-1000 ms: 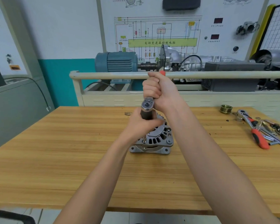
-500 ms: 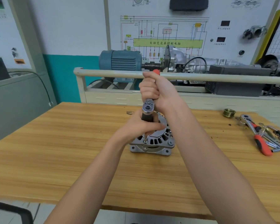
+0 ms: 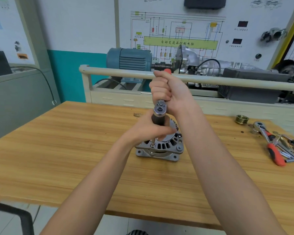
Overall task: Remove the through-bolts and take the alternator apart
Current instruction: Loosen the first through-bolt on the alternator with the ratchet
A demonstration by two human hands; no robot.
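Nearest, the left hand (image 3: pixel 148 128) has its fingers curled around the dark socket extension just above the alternator (image 3: pixel 159 147), which stands mid-surface on the wooden surface (image 3: pixel 75 150), the slim bit meeting a through-bolt (image 3: pixel 152 145) at its rim. Behind it, the right hand (image 3: pixel 166 92) wraps its fingers tight round the ratchet (image 3: pixel 159 108) handle. Likely risk: the unclamped alternator twists or tips, or the bit slips off, toward the spare ratchet (image 3: pixel 268 141) farther right.

Under my hands the alternator (image 3: pixel 159 148) is dull grey cast metal, the ratchet head (image 3: pixel 160 108) polished steel above a matt dark socket (image 3: pixel 158 119), and the table (image 3: pixel 75 150) smooth, streaky wood grain, with glossy chrome tools (image 3: pixel 278 146) at three o'clock.
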